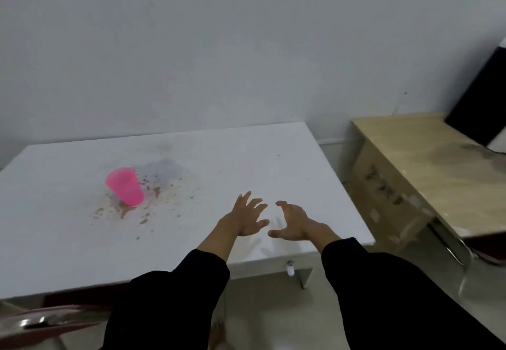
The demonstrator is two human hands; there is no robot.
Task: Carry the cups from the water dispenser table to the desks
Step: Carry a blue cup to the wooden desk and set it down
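A pink cup (125, 186) stands upright on a white desk (273, 163), toward its left half and closer to the far edge than to the near one. Brown stains (128, 210) are spattered over the desk around the foot of the cup and spread out to its right, with a greyish smudge just behind it. Both hands reach out over the near right part of the desk, well apart from the cup and holding nothing. The left hand (247, 218) has its fingers spread and pointing forward. The right hand (294, 222) sits just beside it with fingers loosely curled and the thumb held out toward the left hand; the two do not touch. Both arms wear black sleeves (383, 295). Whether the palms rest on the surface or float just above it cannot be told. To the right, separated by a gap, stands a wooden desk (427, 163) with a dark object (482, 97) leaning at its far corner against the wall.
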